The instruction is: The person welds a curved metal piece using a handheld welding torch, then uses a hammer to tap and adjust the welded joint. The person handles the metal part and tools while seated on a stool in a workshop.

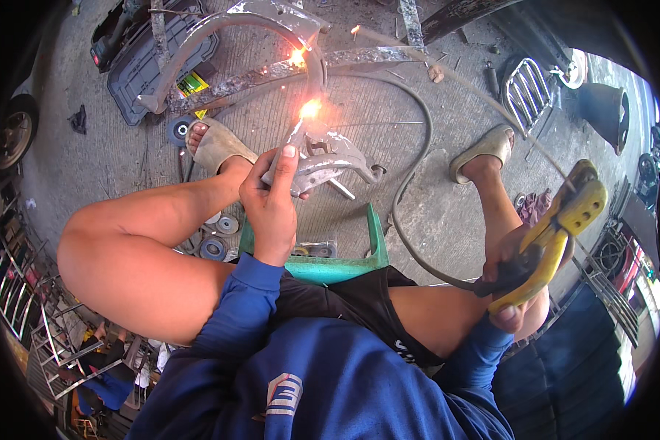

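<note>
My left hand (273, 209) is closed around a grey curved metal bracket (323, 167), its thumb pointing up along the metal. At the bracket's upper end a spot glows bright orange, close to a larger curved grey metal arm (198, 40). A second glowing spot shows on that arm, which lies by a long flat metal bar (249, 82). Off to the right, my right hand (517, 258) grips a yellow welding electrode holder (581, 204). From its jaws a thin welding rod (484, 95) slants up and left to a glowing tip, apart from the bracket.
A welding cable (424, 158) loops over the concrete floor. A green plastic stool (378, 246) is beneath me. Grinding discs (213, 248) lie near my left leg, beyond which is a dark plastic case (128, 92). A chrome rack (526, 92) sits far right. Another person (108, 385) is at lower left.
</note>
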`<state>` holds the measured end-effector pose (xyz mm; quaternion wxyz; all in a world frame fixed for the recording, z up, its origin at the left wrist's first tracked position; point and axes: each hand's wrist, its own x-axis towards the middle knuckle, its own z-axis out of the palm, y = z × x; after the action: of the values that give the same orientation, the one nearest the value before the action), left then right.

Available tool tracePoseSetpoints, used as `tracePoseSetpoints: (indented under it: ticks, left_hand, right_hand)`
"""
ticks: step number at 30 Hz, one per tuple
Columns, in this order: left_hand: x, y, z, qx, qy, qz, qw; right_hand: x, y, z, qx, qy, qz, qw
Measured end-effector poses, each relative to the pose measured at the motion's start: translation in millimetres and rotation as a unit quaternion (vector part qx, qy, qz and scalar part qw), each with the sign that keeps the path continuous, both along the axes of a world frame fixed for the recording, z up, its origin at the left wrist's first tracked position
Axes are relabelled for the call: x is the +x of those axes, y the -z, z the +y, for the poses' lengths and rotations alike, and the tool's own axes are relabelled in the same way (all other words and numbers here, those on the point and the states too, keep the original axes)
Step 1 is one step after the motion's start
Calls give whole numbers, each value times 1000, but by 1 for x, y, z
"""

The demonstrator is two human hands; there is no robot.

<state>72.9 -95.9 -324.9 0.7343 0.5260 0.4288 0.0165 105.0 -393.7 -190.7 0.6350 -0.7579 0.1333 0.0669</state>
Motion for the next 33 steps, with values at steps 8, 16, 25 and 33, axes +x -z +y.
tracePoseSetpoints:
  ticks: [8,16,25,33]
  left_hand:
    - [1,1,-1,-6,-8,-14,1000]
    - [-2,3,1,-11,14,-15,1000]
    - [-5,9,4,-16,28,-9,999]
    - [-7,10,11,-2,71,-37,997]
  right_hand:
    - [19,0,4,0,32,-2,999]
    - [29,7,-15,-59,9,15,998]
    - [52,94,-37,-344,-104,7,933]
    - [87,227,-19,-460,-135,34,877]
